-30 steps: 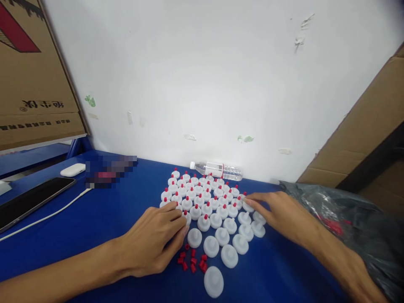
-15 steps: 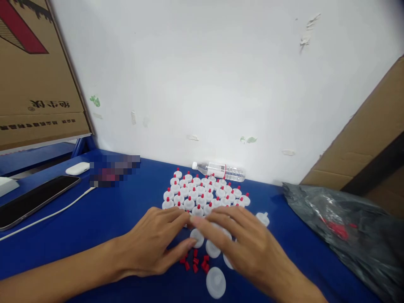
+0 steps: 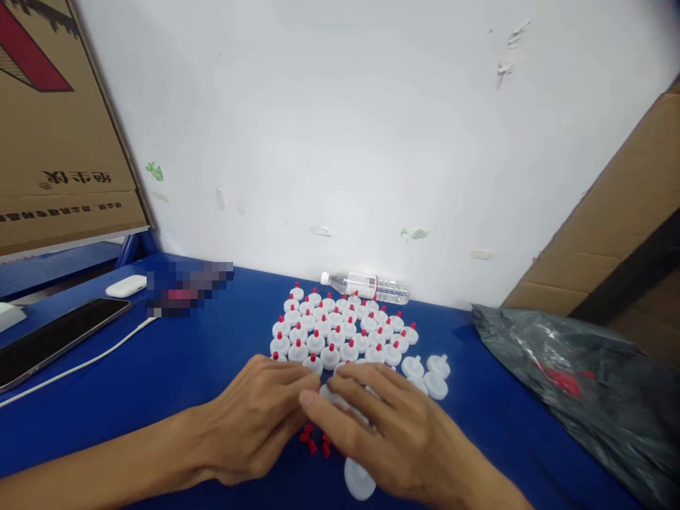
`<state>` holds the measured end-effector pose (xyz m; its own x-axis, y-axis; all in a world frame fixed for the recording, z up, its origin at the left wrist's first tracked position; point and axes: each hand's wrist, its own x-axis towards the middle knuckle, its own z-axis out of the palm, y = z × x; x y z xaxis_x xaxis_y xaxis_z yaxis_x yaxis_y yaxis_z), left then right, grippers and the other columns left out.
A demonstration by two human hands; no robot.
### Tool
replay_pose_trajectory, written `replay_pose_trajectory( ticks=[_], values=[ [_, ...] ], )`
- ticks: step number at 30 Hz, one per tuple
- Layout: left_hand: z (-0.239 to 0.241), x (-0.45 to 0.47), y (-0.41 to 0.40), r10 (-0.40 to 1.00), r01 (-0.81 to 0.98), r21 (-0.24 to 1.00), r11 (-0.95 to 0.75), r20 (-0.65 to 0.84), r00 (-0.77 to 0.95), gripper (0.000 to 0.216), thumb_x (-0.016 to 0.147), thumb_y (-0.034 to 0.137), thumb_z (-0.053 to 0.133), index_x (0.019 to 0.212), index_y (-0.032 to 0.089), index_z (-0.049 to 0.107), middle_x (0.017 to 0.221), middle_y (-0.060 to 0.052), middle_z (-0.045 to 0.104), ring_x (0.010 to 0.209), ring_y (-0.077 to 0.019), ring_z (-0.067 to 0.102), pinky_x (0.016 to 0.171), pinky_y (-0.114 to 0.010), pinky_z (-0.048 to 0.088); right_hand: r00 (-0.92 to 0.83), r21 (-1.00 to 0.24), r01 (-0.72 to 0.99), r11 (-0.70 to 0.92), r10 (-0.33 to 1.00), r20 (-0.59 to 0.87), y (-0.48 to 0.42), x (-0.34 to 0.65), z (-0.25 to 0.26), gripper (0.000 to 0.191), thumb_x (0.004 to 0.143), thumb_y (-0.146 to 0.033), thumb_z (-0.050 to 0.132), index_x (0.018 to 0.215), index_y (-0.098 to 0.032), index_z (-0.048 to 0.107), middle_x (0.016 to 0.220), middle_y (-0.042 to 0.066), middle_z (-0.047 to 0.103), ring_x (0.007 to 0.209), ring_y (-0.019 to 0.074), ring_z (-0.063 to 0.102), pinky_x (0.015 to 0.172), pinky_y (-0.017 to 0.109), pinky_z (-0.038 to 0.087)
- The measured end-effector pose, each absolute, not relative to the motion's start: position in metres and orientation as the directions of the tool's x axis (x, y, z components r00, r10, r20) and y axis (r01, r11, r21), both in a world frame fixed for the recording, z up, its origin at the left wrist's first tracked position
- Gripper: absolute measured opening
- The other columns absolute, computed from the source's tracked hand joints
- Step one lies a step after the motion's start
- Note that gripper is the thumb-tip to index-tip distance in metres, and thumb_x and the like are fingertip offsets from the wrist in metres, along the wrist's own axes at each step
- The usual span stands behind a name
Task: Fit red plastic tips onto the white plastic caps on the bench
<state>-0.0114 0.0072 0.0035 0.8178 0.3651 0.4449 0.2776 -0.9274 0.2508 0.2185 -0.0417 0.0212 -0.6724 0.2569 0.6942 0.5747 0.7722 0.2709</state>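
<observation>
My left hand (image 3: 255,418) lies on the blue table (image 3: 159,368), its fingers curled together and meeting my right hand's fingertips; what they hold, if anything, is hidden. My right hand (image 3: 393,432) reaches across from the right. Its thumb and forefinger pinch a plain white cap (image 3: 330,398), and the hand covers more of them. Beyond both hands stand rows of white caps with red stoppers (image 3: 340,326). Three plain white caps (image 3: 428,372) sit to the right. Loose red stoppers (image 3: 313,444) lie under my hands, and one white cap (image 3: 358,482) rests at the near edge.
A clear water bottle (image 3: 366,287) lies along the white wall. A dark plastic bag (image 3: 579,375) with red pieces fills the right side. On the left are a phone (image 3: 53,340), a white cable (image 3: 79,365), a white earbud case (image 3: 126,285) and a cardboard box (image 3: 47,120).
My right hand swept from the far right edge of the caps leftward to meet my left hand over the near plain caps. The left hand stayed put, its fingers curling in a little.
</observation>
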Motion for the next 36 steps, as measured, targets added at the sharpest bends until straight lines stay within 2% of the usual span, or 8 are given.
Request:
replay_pose_trajectory(
  ticks=[2, 4, 6, 12, 16, 21, 29, 36],
  values=[
    [0.009, -0.013, 0.008, 0.388, 0.286, 0.269, -0.92, 0.511, 0.767, 0.025, 0.098, 0.009, 0.031, 0.077, 0.023, 0.034, 0.064, 0.004, 0.046, 0.054, -0.0131, 0.044, 0.057, -0.03, 0.031, -0.666, 0.279, 0.634, 0.721, 0.325, 0.672, -0.035, 0.242, 0.024, 0.037, 0.099, -0.007, 0.047, 0.134, -0.015, 0.057, 0.1, 0.007, 0.075, 0.101, 0.0193, 0.069, 0.09, 0.033, 0.057],
    [0.011, -0.014, 0.01, 0.412, 0.319, 0.263, -0.911, 0.515, 0.752, 0.028, 0.1, 0.01, 0.032, 0.075, 0.023, 0.031, 0.062, 0.005, 0.043, 0.052, -0.0128, 0.04, 0.057, -0.031, 0.03, -0.527, 0.199, 0.779, 0.595, 0.449, 0.722, -0.027, 0.27, 0.028, 0.036, 0.1, -0.011, 0.05, 0.134, -0.02, 0.056, 0.11, 0.006, 0.074, 0.106, 0.0198, 0.067, 0.094, 0.035, 0.054],
    [0.009, -0.014, 0.012, 0.42, 0.348, 0.235, -0.907, 0.469, 0.777, 0.027, 0.1, 0.014, 0.034, 0.075, 0.023, 0.033, 0.063, 0.004, 0.045, 0.053, -0.0136, 0.041, 0.056, -0.032, 0.028, -0.371, 0.094, 0.877, 0.471, 0.54, 0.756, -0.018, 0.295, 0.03, 0.02, 0.1, -0.019, 0.056, 0.118, -0.021, 0.065, 0.106, 0.005, 0.075, 0.102, 0.0224, 0.068, 0.093, 0.039, 0.052],
    [0.004, -0.009, 0.01, 0.533, 0.485, 0.222, -0.846, 0.316, 0.785, 0.009, 0.096, 0.021, 0.042, 0.09, 0.023, 0.049, 0.082, 0.0, 0.062, 0.067, -0.0167, 0.057, 0.06, -0.031, 0.032, -0.215, -0.021, 0.96, 0.281, 0.779, 0.588, -0.001, 0.326, 0.027, 0.018, 0.099, -0.032, 0.055, 0.098, -0.024, 0.071, 0.101, 0.005, 0.077, 0.094, 0.0257, 0.071, 0.09, 0.043, 0.049],
    [0.004, -0.007, 0.012, 0.565, 0.531, 0.193, -0.825, 0.268, 0.78, 0.014, 0.099, 0.023, 0.04, 0.092, 0.022, 0.052, 0.085, -0.001, 0.063, 0.068, -0.0174, 0.056, 0.06, -0.032, 0.032, -0.163, -0.027, 0.979, 0.2, 0.864, 0.476, 0.001, 0.329, 0.024, 0.016, 0.096, -0.033, 0.06, 0.093, -0.028, 0.074, 0.096, 0.003, 0.077, 0.09, 0.0256, 0.07, 0.084, 0.041, 0.048],
    [0.0, -0.009, 0.017, 0.534, 0.518, 0.131, -0.845, 0.196, 0.822, 0.032, 0.106, 0.027, 0.031, 0.081, 0.021, 0.051, 0.076, -0.002, 0.061, 0.069, -0.0188, 0.055, 0.062, -0.032, 0.034, -0.128, -0.027, 0.988, 0.15, 0.911, 0.393, 0.003, 0.331, 0.019, 0.014, 0.093, -0.036, 0.063, 0.092, -0.029, 0.075, 0.088, 0.001, 0.078, 0.087, 0.0261, 0.07, 0.081, 0.04, 0.046],
    [0.005, -0.007, 0.012, 0.551, 0.54, 0.111, -0.834, 0.174, 0.816, 0.02, 0.098, 0.023, 0.037, 0.081, 0.022, 0.047, 0.075, -0.001, 0.061, 0.066, -0.0193, 0.056, 0.059, -0.033, 0.03, -0.128, -0.044, 0.987, 0.154, 0.927, 0.353, 0.003, 0.332, 0.012, 0.014, 0.092, -0.035, 0.062, 0.089, -0.029, 0.074, 0.084, 0.0, 0.078, 0.079, 0.0244, 0.072, 0.08, 0.038, 0.047],
    [0.006, -0.006, 0.011, 0.549, 0.54, 0.106, -0.835, 0.08, 0.832, 0.009, 0.095, 0.024, 0.041, 0.09, 0.023, 0.049, 0.081, -0.002, 0.064, 0.072, -0.0226, 0.062, 0.06, -0.034, 0.031, -0.113, -0.104, 0.982, 0.157, 0.933, 0.343, 0.002, 0.327, 0.012, 0.034, 0.106, -0.044, 0.039, 0.114, -0.027, 0.067, 0.104, 0.005, 0.077, 0.099, 0.0271, 0.071, 0.089, 0.041, 0.048]
  ],
)
